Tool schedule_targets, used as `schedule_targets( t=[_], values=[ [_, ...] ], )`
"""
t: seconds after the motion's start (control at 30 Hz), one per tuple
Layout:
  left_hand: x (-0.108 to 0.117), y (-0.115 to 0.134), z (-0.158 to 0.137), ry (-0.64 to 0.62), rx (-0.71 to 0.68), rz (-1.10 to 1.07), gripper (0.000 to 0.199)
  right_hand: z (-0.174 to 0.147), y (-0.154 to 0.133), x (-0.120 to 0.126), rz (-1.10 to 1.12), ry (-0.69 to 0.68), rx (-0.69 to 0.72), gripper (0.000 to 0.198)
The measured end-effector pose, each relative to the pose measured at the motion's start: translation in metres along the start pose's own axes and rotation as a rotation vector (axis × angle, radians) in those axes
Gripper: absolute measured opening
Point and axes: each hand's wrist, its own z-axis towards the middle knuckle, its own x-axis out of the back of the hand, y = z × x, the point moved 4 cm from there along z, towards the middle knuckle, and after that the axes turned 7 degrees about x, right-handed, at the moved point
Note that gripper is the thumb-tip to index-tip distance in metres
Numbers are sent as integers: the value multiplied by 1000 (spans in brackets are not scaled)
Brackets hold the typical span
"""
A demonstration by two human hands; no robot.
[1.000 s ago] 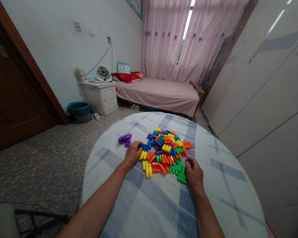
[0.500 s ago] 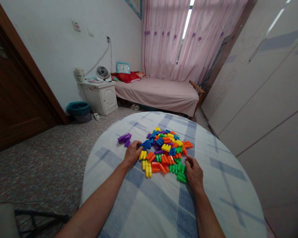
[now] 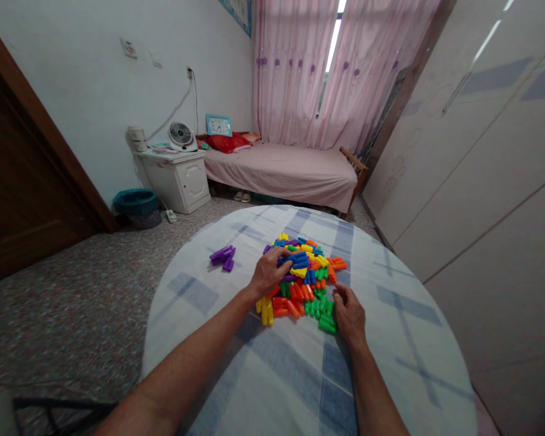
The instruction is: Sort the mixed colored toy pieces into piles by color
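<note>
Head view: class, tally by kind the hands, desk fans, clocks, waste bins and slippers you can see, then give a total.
Left hand and right hand: 2
Desk fan: 1
Clock: 1
Waste bin: 1
Slippers: 2
Total: 7

You have two hands [image 3: 269,272] at one table [image 3: 290,393]; blocks [image 3: 307,292] too jumbled to count; one fan [image 3: 181,134]; one clock [image 3: 218,125].

Blocks [image 3: 306,292] on table [image 3: 420,339] (bed [image 3: 290,165] behind).
</note>
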Motion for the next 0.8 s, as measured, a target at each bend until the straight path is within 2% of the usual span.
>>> schedule_targets(
  t=[0.13,0.3,0.43,0.5,0.57,0.63,0.8],
  values=[
    [-5,4,-2,-36,-23,-15,28,1,0,0,-10,3,12,46],
    [18,-20,-36,62,68,160,38,2,2,-2,-34,2,14,46],
    [33,-45,-76,-71,196,317,76,2,0,-1,-23,7,14,44],
    [32,-51,-93,-161,202,350,95,1,-1,-1,-21,12,15,43],
    [28,-53,-104,-216,174,365,105,1,0,-1,-21,13,11,43],
    [21,-53,-108,-226,146,375,105,2,2,-2,-17,8,5,42],
    [7,-60,-90,-161,161,364,82,1,3,-2,-6,11,-5,43]
  ],
)
